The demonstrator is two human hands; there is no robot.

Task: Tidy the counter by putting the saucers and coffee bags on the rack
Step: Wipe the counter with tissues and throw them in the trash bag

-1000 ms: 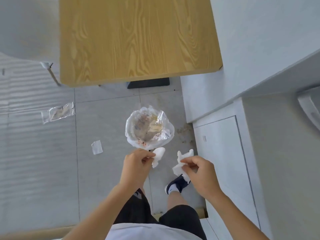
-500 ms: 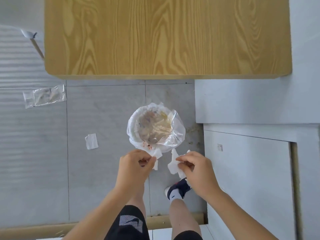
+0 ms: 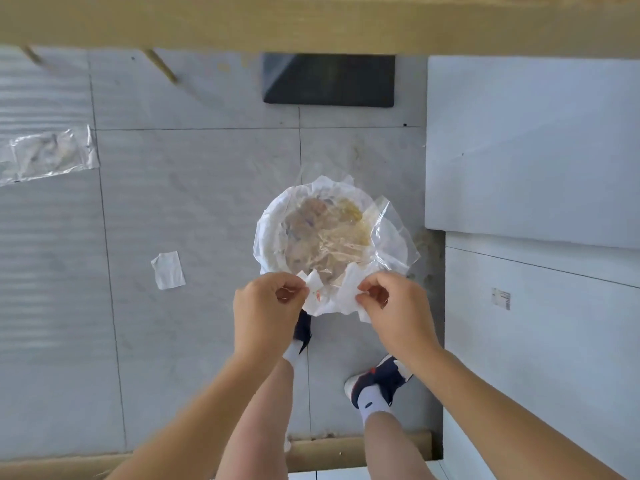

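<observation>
While I look down, left to right:
Far left of my hands: clear plastic wrapper (image 3: pixel 48 155), small white paper scrap (image 3: pixel 168 270) on grey tiles.
Left hand (image 3: pixel 268 308): pinching crumpled white tissue (image 3: pixel 332 296).
Above hands: round white bin with clear liner (image 3: pixel 334 233).
Right hand (image 3: pixel 393 306): pinching the same tissue.
Saucers, coffee bags: I cannot tell where.

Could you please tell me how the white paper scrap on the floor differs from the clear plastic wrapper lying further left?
The paper scrap is opaque white; the plastic wrapper is see-through and glossy. The paper scrap is small and nearly square, while the plastic wrapper is larger, elongated and cut off by the left edge of the frame. The paper scrap looks fairly flat; the plastic wrapper is crinkled. Both lie loose on the grey floor tiles, untouched by either hand.
</observation>
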